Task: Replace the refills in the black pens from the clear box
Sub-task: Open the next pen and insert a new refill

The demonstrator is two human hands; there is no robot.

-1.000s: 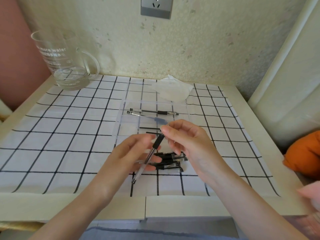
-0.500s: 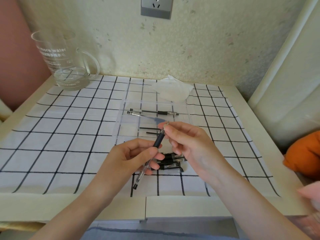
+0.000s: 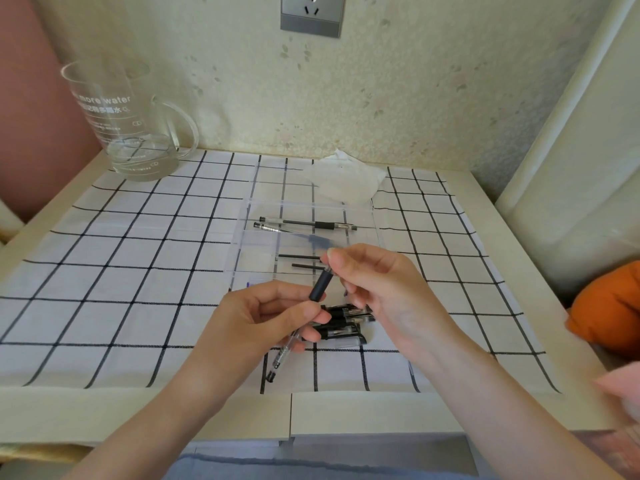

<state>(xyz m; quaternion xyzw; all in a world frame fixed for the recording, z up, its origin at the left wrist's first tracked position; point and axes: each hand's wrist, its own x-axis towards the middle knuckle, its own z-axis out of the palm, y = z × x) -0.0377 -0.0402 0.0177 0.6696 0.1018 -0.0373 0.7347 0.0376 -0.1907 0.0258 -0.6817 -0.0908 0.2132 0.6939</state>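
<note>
Head view: left hand point(image 3: 263, 317) grips the clear-barrelled black-grip pen point(image 3: 320, 287); right hand point(image 3: 374, 285) pinches its one-o'clock tip. Best to keep the barrel steady and unscrew gently.

A white table point(image 3: 346, 414) draped in a black-checked cloth point(image 3: 121, 271) stands against a pale, speckled wall point(image 3: 415, 81) beneath a grey power socket point(image 3: 311, 15), softly lit; a glass jug point(image 3: 117, 133) occupies its far-left corner.
</note>
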